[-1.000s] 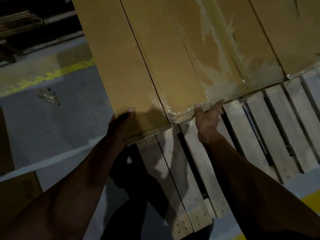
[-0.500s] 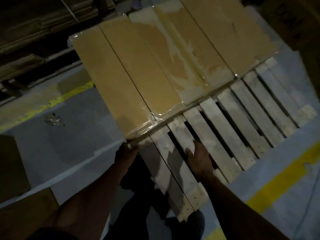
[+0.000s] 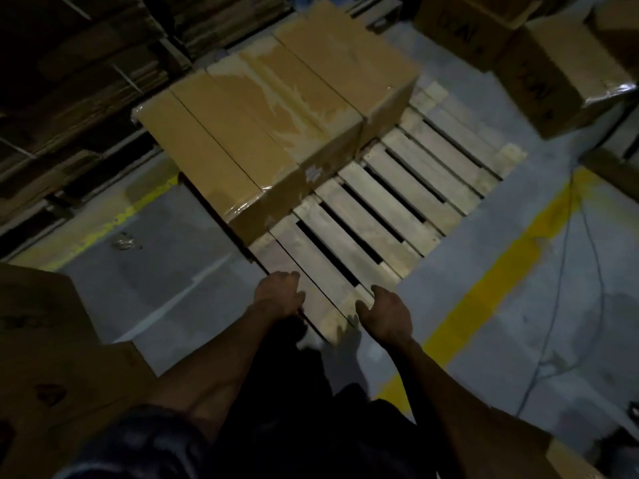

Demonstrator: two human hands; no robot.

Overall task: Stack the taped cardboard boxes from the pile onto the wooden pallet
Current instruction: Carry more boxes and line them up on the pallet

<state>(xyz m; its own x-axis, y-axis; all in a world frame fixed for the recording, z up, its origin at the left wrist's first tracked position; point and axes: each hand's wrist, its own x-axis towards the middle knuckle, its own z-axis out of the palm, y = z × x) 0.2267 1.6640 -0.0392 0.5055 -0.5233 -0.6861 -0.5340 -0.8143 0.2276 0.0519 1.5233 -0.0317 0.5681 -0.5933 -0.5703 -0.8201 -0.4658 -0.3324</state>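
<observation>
Looking down, I see my dark trousers and both my bare arms reaching out in front of me. My left hand (image 3: 279, 294) hangs loose over the near corner of the wooden pallet (image 3: 408, 205), fingers softly bent, holding nothing. My right hand (image 3: 389, 314) hangs just beside it over the same near edge, fingers loose too, and it holds nothing. I cannot tell if either hand touches the wood. A yellow line (image 3: 491, 292) runs along the grey floor (image 3: 166, 271) to my right. A plain box (image 3: 38, 340) sits near me on the left. Farther off, two taped cardboard boxes (image 3: 276, 133) lie side by side on the far half of the pallet, shiny tape across their tops. Past them on the right stands the pile (image 3: 553, 74) of more boxes. Flat cardboard (image 3: 69, 81) is stacked in the dark at the far left.
</observation>
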